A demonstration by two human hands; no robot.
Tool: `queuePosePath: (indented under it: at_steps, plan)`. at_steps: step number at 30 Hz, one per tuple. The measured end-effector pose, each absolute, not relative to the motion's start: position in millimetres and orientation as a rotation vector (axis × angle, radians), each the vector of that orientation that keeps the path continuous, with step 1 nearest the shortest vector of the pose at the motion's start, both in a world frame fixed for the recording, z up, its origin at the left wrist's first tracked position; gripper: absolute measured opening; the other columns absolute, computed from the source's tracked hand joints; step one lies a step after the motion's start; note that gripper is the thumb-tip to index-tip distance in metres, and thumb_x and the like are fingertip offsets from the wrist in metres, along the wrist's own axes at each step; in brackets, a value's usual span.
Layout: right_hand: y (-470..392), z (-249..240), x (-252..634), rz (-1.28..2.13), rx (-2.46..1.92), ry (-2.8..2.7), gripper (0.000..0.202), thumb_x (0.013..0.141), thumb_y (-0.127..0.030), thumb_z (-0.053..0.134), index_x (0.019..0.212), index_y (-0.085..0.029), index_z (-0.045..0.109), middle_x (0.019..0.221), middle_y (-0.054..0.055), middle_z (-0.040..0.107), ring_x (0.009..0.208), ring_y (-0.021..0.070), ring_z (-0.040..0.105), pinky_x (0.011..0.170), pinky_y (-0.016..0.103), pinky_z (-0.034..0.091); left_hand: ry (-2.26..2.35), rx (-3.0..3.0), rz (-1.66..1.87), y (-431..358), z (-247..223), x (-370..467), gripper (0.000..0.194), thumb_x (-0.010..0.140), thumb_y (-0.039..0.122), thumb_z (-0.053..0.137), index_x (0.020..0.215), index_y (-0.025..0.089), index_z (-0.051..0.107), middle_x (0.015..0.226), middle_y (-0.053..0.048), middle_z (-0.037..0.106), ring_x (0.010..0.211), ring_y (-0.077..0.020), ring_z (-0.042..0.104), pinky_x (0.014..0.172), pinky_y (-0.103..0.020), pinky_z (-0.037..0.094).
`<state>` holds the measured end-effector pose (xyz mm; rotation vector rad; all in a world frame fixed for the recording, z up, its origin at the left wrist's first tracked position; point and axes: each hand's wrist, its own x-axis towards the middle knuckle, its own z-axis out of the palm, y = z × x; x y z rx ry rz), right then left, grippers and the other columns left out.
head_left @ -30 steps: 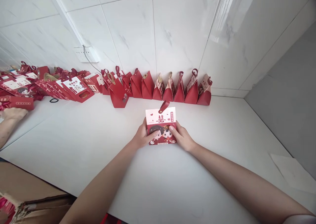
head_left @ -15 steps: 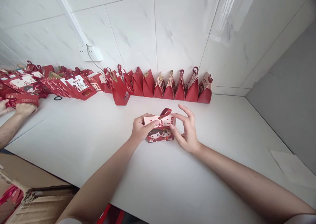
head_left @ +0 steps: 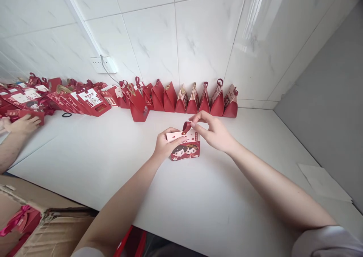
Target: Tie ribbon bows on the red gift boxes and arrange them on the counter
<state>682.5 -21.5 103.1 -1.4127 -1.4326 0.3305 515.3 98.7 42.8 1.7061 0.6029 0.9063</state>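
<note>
The left hand [head_left: 164,144] grasps one red-and-pink printed paper box [head_left: 185,151] at or just above the white bench [head_left: 227,196]; the right hand [head_left: 217,133] pinches its dark-red strap loop [head_left: 186,127]. Adjusting that seems to need steady support. Behind, seven peaked red paper boxes [head_left: 192,106] end the row; others overlap uncountably.

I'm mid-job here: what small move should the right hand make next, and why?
I'd probably have the right hand draw the strap loop gently upright. Its fingertips are already at the loop, which leans toward them, while the left hand steadies the double-portrait gift box, thumb across the pale top panel.
</note>
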Motion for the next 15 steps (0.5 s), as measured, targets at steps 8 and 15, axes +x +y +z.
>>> queuePosePath:
  at_steps: [8, 15]
  plan:
    - [-11.3, 112.2, 684.7, 0.616, -1.222, -1.625, 0.03, 0.098, -0.046, 0.053, 0.095, -0.027, 0.075, 0.126, 0.004, 0.065, 0.136, 0.0237, 0.046, 0.106, 0.04, 0.044, 0.547, 1.734, 0.867, 100.8, 41.0, 516.2, 0.027, 0.072, 0.037, 0.081, 0.082, 0.017, 0.066, 0.078, -0.001, 0.067, 0.076, -0.0169, 0.065, 0.069, -0.027, 0.051]
    - [-4.2, 98.9, 696.3, 0.642, -1.19, -1.603, 0.03, 0.098, -0.049, 0.053, 0.112, -0.031, 0.072, 0.144, 0.003, 0.049, 0.152, 0.0262, 0.017, 0.121, 0.049, 0.028, 0.531, 1.81, 0.88, 106.4, 40.2, 516.3, 0.025, 0.076, 0.037, 0.077, 0.079, 0.017, 0.063, 0.076, -0.001, 0.064, 0.073, -0.0155, 0.063, 0.066, -0.025, 0.05]
